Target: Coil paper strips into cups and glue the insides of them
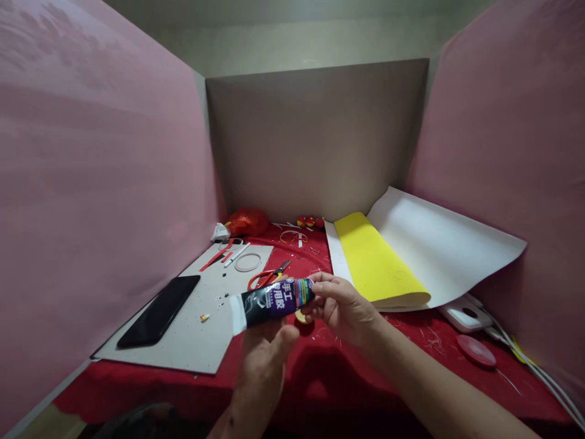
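Observation:
A glue tube [278, 300], dark with purple and coloured bands and a white flat end, is held in the air above the table. My left hand [265, 356] supports it from below; the thumb sticks out and the other fingers are mostly hidden behind the tube. At its narrow end, the closed fingers of my right hand [342, 305] grip it; the cap is mostly covered. Just under those fingers shows a small round yellowish thing [301, 316]. Past the tube lie red-handled scissors [261, 280], partly hidden.
A grey board [183, 358] at left carries a black phone [159, 311], a ring [247, 262] and scraps. Yellow corrugated paper [375, 256] and a white sheet [439, 244] lie at right, near a white device [466, 314] with cables. Pink walls flank the red cloth [388, 372].

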`<state>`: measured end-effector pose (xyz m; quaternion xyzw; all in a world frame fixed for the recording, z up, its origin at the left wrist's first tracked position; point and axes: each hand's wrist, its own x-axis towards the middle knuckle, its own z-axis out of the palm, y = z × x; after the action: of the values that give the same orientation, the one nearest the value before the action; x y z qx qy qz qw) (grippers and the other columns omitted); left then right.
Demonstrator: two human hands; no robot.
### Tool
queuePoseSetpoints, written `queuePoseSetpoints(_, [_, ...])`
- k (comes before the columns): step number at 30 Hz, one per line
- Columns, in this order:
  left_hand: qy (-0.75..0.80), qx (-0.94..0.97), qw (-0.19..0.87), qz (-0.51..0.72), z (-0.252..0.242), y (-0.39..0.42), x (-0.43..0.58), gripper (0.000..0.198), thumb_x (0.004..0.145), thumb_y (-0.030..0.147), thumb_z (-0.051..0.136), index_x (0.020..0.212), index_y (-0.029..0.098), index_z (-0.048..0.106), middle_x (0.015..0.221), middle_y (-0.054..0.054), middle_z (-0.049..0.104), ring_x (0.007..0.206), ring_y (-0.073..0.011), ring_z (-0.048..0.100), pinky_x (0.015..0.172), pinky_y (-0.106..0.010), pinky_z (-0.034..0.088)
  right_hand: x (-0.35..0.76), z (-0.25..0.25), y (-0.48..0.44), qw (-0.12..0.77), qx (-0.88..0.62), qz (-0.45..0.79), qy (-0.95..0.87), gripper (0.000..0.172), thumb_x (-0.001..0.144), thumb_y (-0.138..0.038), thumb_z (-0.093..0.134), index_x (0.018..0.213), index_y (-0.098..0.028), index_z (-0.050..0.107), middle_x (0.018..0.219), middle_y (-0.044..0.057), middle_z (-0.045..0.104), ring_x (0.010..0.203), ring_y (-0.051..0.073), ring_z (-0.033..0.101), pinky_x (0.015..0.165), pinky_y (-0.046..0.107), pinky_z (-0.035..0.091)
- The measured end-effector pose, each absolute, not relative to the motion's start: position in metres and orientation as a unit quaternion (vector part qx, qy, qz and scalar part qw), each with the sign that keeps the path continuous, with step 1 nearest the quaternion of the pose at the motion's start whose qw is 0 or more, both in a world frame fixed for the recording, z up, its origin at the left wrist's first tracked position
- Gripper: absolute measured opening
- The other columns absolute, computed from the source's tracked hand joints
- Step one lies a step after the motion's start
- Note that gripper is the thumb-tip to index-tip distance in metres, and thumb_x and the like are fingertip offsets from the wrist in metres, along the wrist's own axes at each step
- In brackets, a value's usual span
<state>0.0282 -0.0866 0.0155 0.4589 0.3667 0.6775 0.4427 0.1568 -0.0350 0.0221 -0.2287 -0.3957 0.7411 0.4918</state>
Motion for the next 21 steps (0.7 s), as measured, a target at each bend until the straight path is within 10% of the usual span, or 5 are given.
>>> queuePoseSetpoints(10, [0.401, 0.49, 0.47, 0.616, 0.052, -0.025, 0.01, 0.027, 0.067, 0.032, 0.069, 0.089, 0.016, 0.069, 0.07, -0.004, 0.063, 0.054, -0.0132, 0.056, 0.041, -0.022, 0.04, 0.176, 0.017, 0.008, 0.441, -0.236, 0.732, -0.463, 0.039, 0.076, -0.052, 0.059, 0.081, -0.013, 0.057, 0.063, 0.004, 0.063, 0.05, 0.013, 0.059, 0.05, 0.026, 0.044])
queuePoseSetpoints(21, [0.386, 0.489, 0.529, 0.576, 0.035, 0.01, 0.027, 0.02, 0.068, 0.029, 0.071, 0.071, 0.013, 0.058, 0.06, 0.0, 0.058, 0.046, -0.0099, 0.053, 0.038, -0.02, 0.037, 0.178, -0.003, 0.021, 0.509, -0.242, 0.721, -0.404, 0.027, 0.064, -0.03, 0.075, 0.072, -0.015, 0.054, 0.058, 0.0, 0.061, 0.048, 0.01, 0.056, 0.049, 0.023, 0.041])
